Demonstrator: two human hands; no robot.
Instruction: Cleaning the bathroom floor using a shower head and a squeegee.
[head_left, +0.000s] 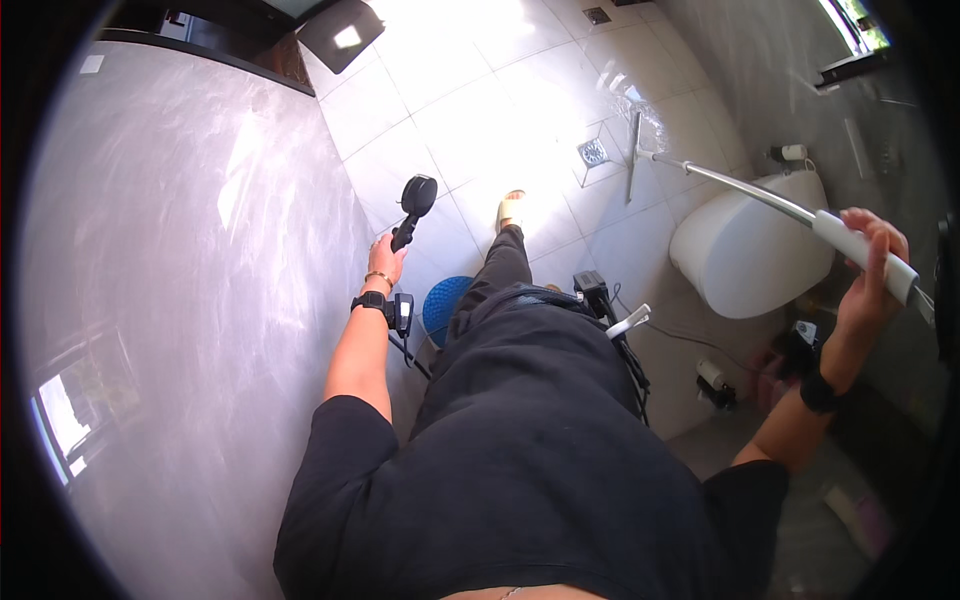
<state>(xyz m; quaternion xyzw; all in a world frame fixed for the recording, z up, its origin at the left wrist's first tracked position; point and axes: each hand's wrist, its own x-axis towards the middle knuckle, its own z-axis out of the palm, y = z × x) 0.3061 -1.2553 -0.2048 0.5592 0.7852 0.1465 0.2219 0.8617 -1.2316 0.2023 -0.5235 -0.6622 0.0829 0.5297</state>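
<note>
In my left hand (386, 259) is a black handheld shower head (418, 196), held by its handle near the left wall. My right hand (874, 262) grips the white handle (855, 247) of a floor squeegee. Its metal pole (739, 184) slants over the toilet to the squeegee blade (635, 157), which lies on or just above the pale floor tiles (465, 142). Beside the blade, to its left, sits a square metal floor drain (592, 153). Water (637, 109) glistens on the tiles around the blade's far end.
A white toilet (757, 247) stands at the right, below the pole. A blue round thing (446, 304), partly hidden, is by my leg. A grey wall (195, 247) runs along the left. A second drain (597, 15) lies farther off. A cable (690, 337) crosses the floor at right.
</note>
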